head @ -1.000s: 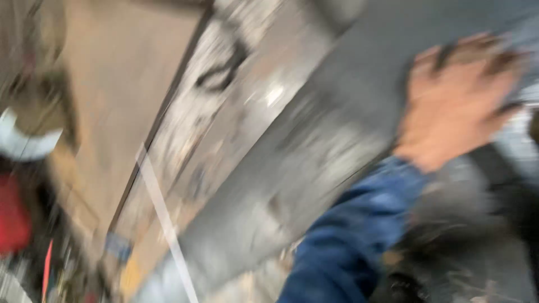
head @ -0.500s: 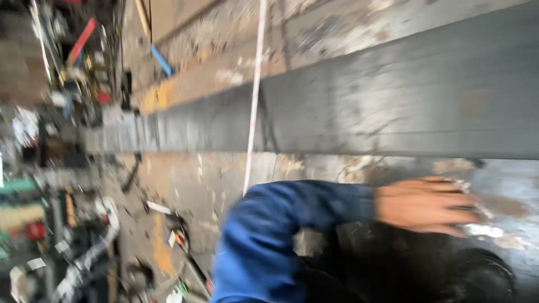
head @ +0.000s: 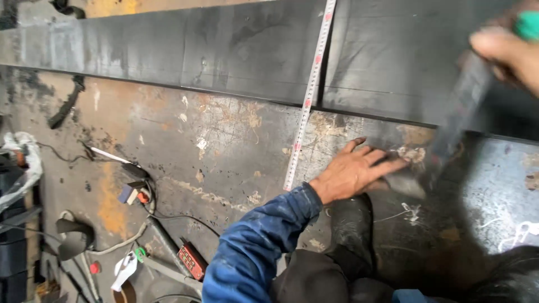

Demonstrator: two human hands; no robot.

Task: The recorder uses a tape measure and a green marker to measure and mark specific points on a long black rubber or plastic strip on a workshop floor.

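My left hand [head: 359, 171], in a blue sleeve, lies flat with fingers spread on a rusty steel plate [head: 224, 146], just below a long dark steel strip [head: 196, 50]. Its fingertips rest beside a small pale grey patch [head: 405, 186] that is too blurred to identify. At the top right my right hand [head: 508, 47] is blurred and grips a dark flat bar [head: 455, 120] that slants down toward the plate; something green [head: 529, 25] shows by the fingers. A white tape measure [head: 306, 106] runs across the strip and ends left of my left hand.
A red-cased device [head: 192, 261], cables and small tools [head: 132, 193] lie at the lower left. White plastic wrap [head: 22, 160] sits at the left edge. My dark boot [head: 348, 230] rests on the plate under my left arm. White chalk marks [head: 519, 230] show at lower right.
The view has swung and steadied. My left hand has come down flat on the plate beside the tape measure. My right hand with the dark bar has entered at the top right.
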